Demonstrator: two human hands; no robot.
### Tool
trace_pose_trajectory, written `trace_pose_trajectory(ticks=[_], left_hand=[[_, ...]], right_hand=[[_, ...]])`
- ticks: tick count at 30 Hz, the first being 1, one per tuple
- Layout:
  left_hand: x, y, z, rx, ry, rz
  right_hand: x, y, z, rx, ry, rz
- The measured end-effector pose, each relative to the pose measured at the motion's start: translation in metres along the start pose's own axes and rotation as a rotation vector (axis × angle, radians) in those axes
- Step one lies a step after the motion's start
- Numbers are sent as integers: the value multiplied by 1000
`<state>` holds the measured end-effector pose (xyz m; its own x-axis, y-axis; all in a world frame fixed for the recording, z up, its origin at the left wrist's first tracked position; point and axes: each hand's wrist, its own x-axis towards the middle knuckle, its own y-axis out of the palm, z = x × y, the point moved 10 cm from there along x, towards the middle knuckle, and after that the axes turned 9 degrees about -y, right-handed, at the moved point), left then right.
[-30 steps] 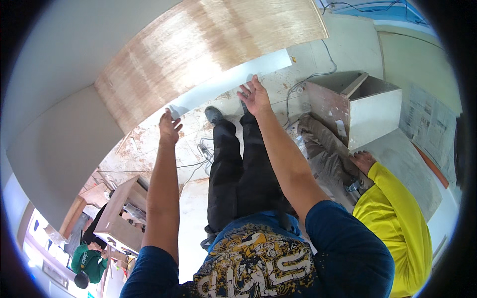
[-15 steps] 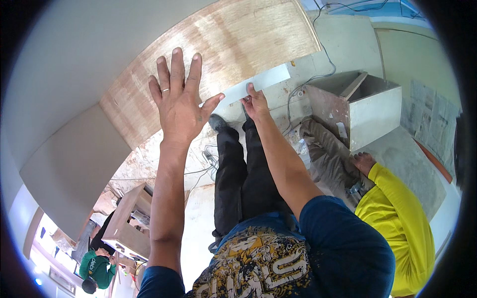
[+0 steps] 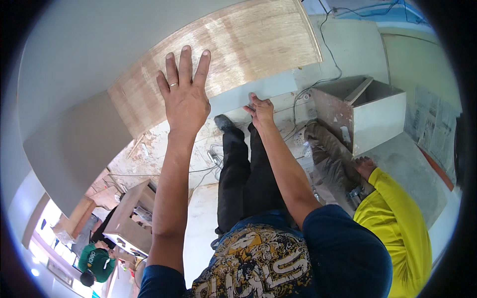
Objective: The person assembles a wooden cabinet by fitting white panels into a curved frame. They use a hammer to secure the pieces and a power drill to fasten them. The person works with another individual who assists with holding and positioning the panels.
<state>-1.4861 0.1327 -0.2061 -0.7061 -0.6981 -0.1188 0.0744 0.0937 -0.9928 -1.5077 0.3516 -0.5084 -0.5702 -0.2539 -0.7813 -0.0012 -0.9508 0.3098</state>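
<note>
A long plywood panel [image 3: 238, 49] with bare wood grain spans the top of the view. My left hand [image 3: 186, 104] is open against its lower part, palm toward the panel and fingers spread, with a ring on one finger. Along the panel's lower edge runs a smooth pale grey strip [image 3: 228, 102]. At this strip is my right hand [image 3: 262, 110], one finger stretched onto its face and another digit pointing left, apart from it. The remaining right fingers are curled and partly hidden. I see nothing held in either hand.
A co-worker in a yellow sleeve [image 3: 395, 213] sits close on my right, beside an open wooden box [image 3: 375, 124]. Black cables [image 3: 318, 79] trail over the stained floor. Another person in green [image 3: 97, 260] is at the lower left, near a wooden cabinet [image 3: 131, 218].
My right hand has shifted slightly right and down, its fingers now more apart at the strip. The strip appears more level with the panel's edge. My left hand has moved slightly right.
</note>
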Motion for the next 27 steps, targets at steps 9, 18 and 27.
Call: trace_pose_trajectory(ticks=[9,18,27], left_hand=[[12,2,-5,-37,53,-13],[-29,-17,59,-655,-6,-280],[-82,-17,40,-456,-124,211]], right_hand=[[43,21,-37,419,81,283],[-155,-156,9,65,377,203],[-179,-152,44,-300,757,176]])
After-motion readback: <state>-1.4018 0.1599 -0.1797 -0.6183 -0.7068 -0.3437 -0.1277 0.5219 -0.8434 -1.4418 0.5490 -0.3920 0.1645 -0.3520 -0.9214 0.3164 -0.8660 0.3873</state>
